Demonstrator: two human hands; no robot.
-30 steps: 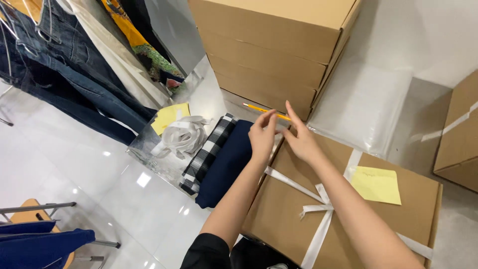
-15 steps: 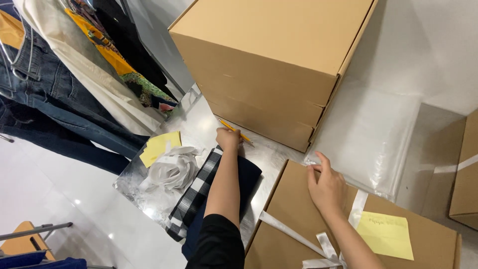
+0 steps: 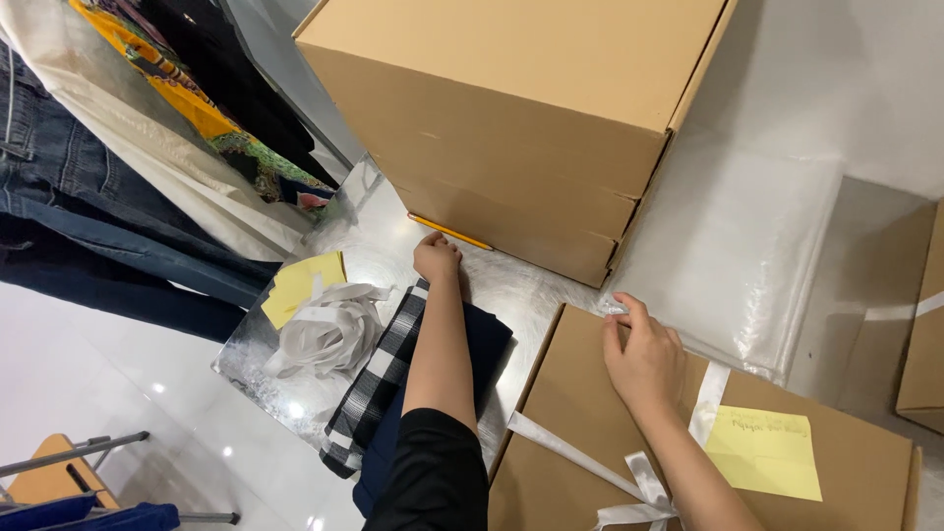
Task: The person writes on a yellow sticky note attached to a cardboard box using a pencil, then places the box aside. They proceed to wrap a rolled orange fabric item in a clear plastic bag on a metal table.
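Observation:
My left hand (image 3: 437,260) is closed around the end of a yellow pencil (image 3: 450,231) that lies on clear plastic against the foot of a large cardboard box (image 3: 531,108). My forearm crosses a folded navy garment with a black-and-white checked edge (image 3: 379,383). My right hand (image 3: 644,354) rests flat, fingers apart, on the far corner of a low cardboard box (image 3: 570,462) tied with white ribbon (image 3: 629,482); its fingertips touch a sheet of clear plastic bags (image 3: 737,246). A yellow sticky note (image 3: 765,452) is stuck on that box.
Crumpled white ribbon (image 3: 329,329) and yellow notes (image 3: 300,285) lie in a clear bag left of the garment. Jeans and patterned clothes (image 3: 118,177) hang at upper left. A further cardboard box (image 3: 924,344) sits at the right edge, a metal rack with a wooden piece (image 3: 69,472) at lower left.
My left hand carried the pencil from the low box's corner down to the foot of the large box. My right hand slid to the low box's far corner. The view moved closer.

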